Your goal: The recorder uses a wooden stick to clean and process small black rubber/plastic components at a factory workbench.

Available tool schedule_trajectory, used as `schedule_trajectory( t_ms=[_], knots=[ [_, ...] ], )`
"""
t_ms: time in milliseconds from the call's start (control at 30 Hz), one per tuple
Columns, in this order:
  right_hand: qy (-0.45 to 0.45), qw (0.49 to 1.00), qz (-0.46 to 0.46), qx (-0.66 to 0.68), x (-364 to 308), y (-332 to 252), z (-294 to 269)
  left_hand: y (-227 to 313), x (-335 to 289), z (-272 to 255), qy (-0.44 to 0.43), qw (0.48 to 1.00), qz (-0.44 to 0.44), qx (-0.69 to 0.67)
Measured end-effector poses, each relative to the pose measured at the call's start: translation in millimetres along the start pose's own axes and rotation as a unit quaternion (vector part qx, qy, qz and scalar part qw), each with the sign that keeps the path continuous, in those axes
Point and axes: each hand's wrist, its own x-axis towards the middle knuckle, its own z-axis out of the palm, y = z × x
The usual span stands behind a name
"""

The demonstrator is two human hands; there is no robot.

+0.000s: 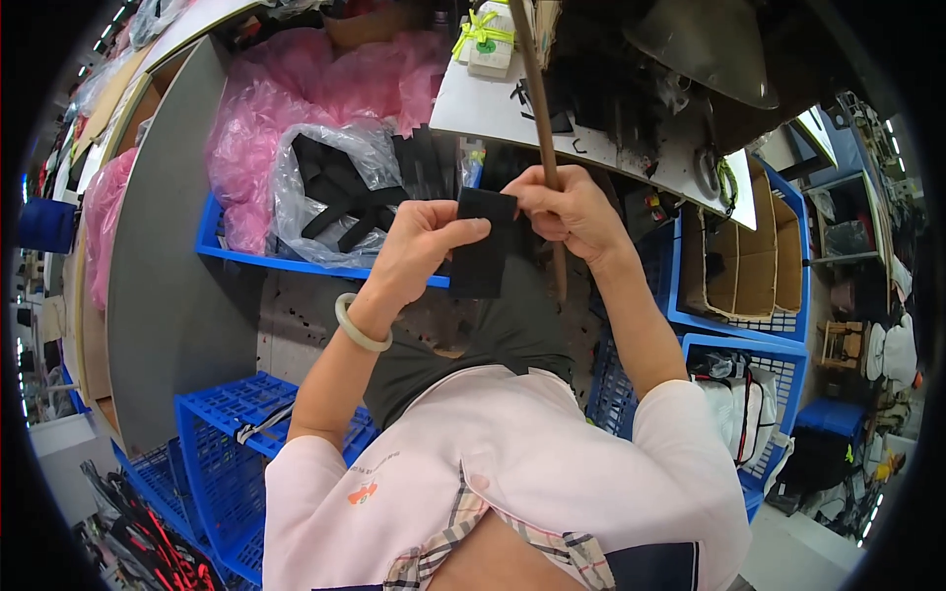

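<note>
My left hand [424,241] grips a flat black fabric piece [478,261], thumb on its face and curled fingers behind. At the piece's upper right corner, my right hand [567,212] is closed, its thumb and forefinger pinched on the edge. Whether a thread is also between those fingertips is too small to tell. A brown wooden stick [537,89] runs down past my right hand, which covers part of it; I cannot tell whether the hand touches it. Beyond my left hand, black strips [335,182] lie in a clear plastic bag [296,222].
A blue crate [325,271] holds the bag and pink plastic sheeting [296,89]. Ahead is a white worktable [473,108] with black scraps and scissors [707,172]. Blue crates [236,404] stand at lower left; a cardboard-lined crate [739,246] is at right. A grey panel [168,246] rises at left.
</note>
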Motion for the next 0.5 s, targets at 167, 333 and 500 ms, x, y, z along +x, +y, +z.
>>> schedule_trajectory(
  t_ms=[167, 333, 500],
  knots=[
    [0.097, 0.990, -0.091, -0.037, -16, 11, 20, -19, -1, -5, 0.145, 0.981, 0.091, 0.092],
    [0.132, 0.983, -0.127, 0.007, -9, 14, 44, -11, 0, 24, 0.229, 0.831, 0.375, 0.343],
    [0.154, 0.978, -0.124, 0.064, -28, 21, 33, -18, 4, 37, 0.209, 0.796, 0.423, 0.380]
  ],
)
